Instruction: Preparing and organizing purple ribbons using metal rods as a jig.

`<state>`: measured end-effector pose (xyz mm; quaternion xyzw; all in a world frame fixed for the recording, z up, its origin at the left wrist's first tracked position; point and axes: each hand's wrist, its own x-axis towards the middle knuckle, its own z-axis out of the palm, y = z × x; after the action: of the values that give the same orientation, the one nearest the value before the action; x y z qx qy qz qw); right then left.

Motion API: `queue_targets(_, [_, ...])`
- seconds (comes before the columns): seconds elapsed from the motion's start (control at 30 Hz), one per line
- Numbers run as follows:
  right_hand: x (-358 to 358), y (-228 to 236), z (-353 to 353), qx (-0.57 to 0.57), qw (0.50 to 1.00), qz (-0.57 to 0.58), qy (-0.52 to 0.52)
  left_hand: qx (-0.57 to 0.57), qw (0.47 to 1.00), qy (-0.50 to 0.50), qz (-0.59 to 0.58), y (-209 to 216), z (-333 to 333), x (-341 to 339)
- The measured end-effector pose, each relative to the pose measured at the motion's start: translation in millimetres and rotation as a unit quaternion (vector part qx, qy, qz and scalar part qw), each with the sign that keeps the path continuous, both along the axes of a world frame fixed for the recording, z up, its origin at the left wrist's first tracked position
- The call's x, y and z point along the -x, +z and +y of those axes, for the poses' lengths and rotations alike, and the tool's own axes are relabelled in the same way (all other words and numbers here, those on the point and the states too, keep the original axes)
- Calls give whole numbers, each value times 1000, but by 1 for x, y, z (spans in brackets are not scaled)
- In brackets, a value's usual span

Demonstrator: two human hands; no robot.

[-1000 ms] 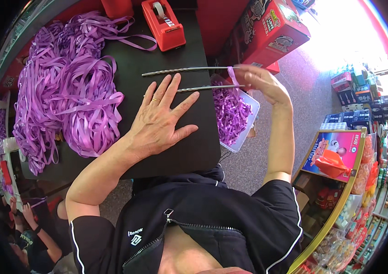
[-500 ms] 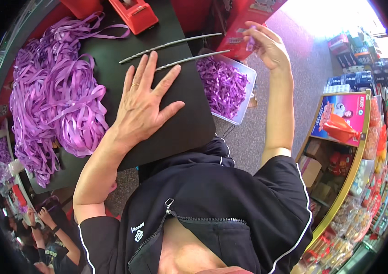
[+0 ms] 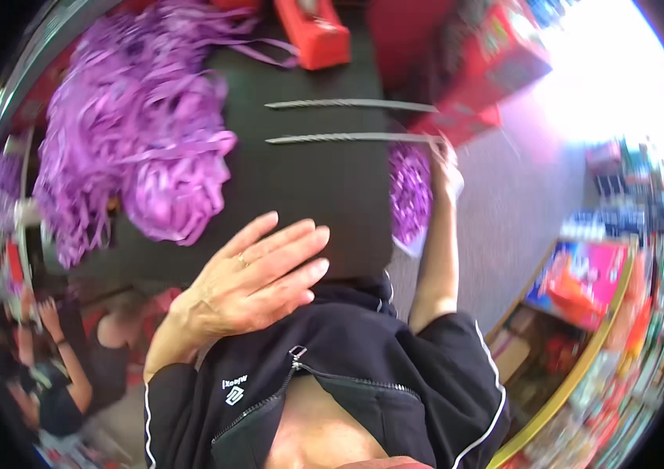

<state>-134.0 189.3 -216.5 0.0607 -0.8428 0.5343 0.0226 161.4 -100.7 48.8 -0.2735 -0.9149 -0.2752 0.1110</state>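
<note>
metal rods (image 3: 355,137): 2 | tape dispenser (image 3: 324,43): 1 | foreground ribbon heap (image 3: 144,137): 1 | tub (image 3: 410,246): 1

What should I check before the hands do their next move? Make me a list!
1. Upper rod and lower rod apart: ok.
2. Ribbon pile clear of both rods: ok.
3. Left hand open and off the rods: ok.
4. Right hand empty: cannot tell, it's blurred.
5. Tub fully in view: not ok, the right forearm hides part.

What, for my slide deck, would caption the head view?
Left hand open before purple ribbon heap and two twisted metal rods.
</note>
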Motion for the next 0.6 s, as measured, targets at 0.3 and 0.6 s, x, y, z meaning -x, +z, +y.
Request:
queue_targets(0.3, [-58,227,-42,110,936,280,-184,-7,847,466,255,-90,-60,-111])
queue_targets(0.6, [-135,306,-220,-59,848,306,429,-3,822,525,221,-128,-87,-122])
